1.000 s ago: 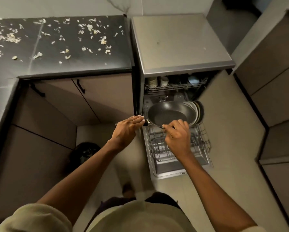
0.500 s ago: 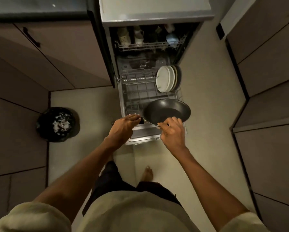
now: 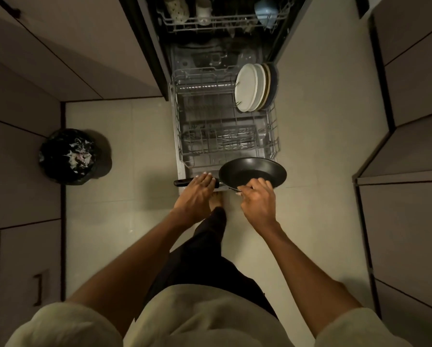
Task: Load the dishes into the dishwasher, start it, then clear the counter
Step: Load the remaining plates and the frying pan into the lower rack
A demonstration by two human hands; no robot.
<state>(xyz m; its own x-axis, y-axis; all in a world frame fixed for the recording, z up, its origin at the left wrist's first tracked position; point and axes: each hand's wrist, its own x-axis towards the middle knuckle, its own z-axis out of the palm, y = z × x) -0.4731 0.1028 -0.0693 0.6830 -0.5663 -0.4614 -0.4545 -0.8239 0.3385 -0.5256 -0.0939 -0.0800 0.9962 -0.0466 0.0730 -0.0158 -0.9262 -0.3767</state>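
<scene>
Partly hidden: pan handle under left hand.

Pale tiled floor, seams faintly visible. A round bin lined with a black bag is stood on it at left, close to the cabinet fronts. A bare foot is planted near centre, just before the dishwasher's pulled-out lower rack.

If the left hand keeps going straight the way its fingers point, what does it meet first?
The left hand grips the frying pan by its handle, fingers pointing toward the dishwasher. Straight on, it would probably meet the near edge of the pulled-out lower rack first, though the height gap between them is unclear.
</scene>
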